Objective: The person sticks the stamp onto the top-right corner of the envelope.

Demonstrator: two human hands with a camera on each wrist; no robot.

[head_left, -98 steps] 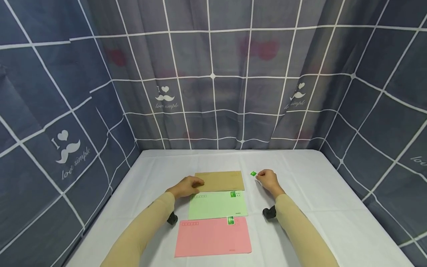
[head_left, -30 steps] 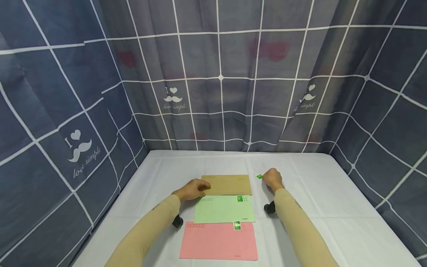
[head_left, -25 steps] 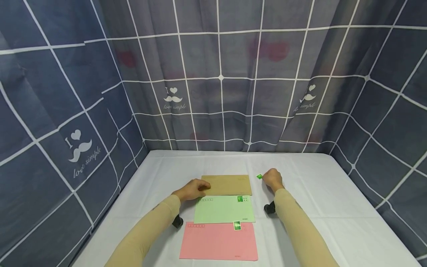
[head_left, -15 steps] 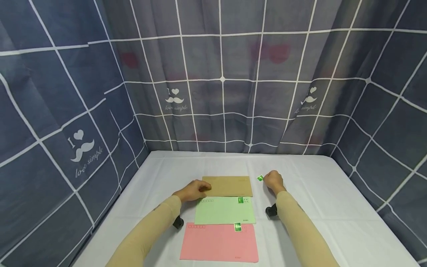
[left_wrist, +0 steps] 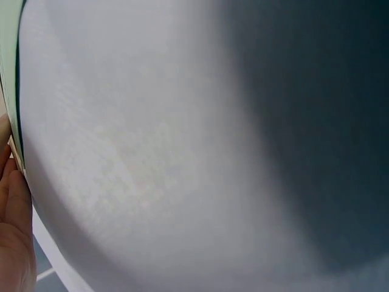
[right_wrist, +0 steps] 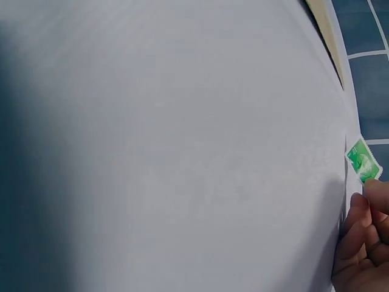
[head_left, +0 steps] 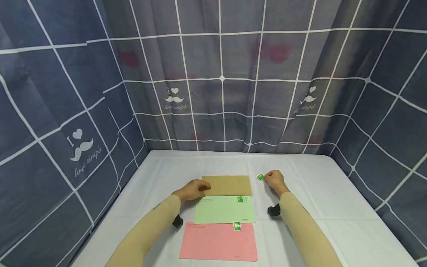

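My left hand rests at the left end of a brown envelope, its fingers lightly bent over the paper. In the left wrist view the same hand shows only at the left edge. A small green postage stamp with a white perforated border is pinched by a corner in my right hand, right of the brown envelope. The right wrist view shows the stamp between thumb and fingertips. Below the brown envelope lie a light green envelope and a pink envelope, each with a green stamp near its upper right.
A white cloth covers the table. Dark grey-blue curtains with white grid lines surround it at the back and both sides. The pink envelope's stamp reaches slightly over its top edge.
My right wrist has turned, so the stamp's face shows more fully and the thumb and fingers come into view. The left hand and the envelopes stay in place.
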